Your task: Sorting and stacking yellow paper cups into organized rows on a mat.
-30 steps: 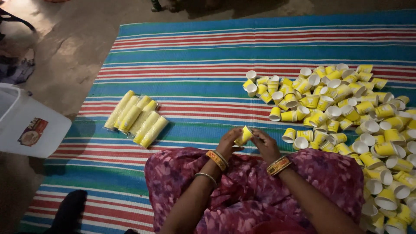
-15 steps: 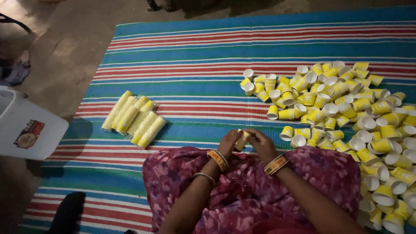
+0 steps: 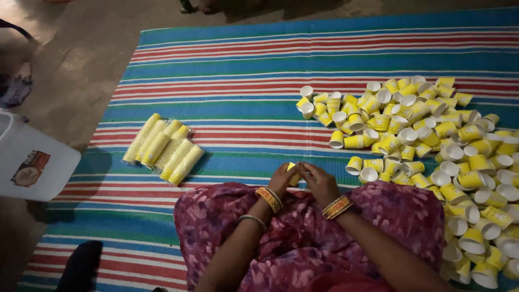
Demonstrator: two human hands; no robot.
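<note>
**Both hands close on one yellow cup**

Here, seated on a striped mat (image 3: pixel 243 81), a person grips a small yellow paper cup (image 3: pixel 292 176) between both hands just above the lap. The left hand (image 3: pixel 283 179) wraps its fingers around the cup from one side; the right hand (image 3: pixel 320 183) pinches it from the other, the fingertips meeting over it. A loose heap of yellow cups (image 3: pixel 432 140) spreads to the right, near the right hand. Nested cup stacks (image 3: pixel 162 148) lie side by side well to the left. A white bag (image 3: pixel 32 162) rests at the mat's left edge.
</note>
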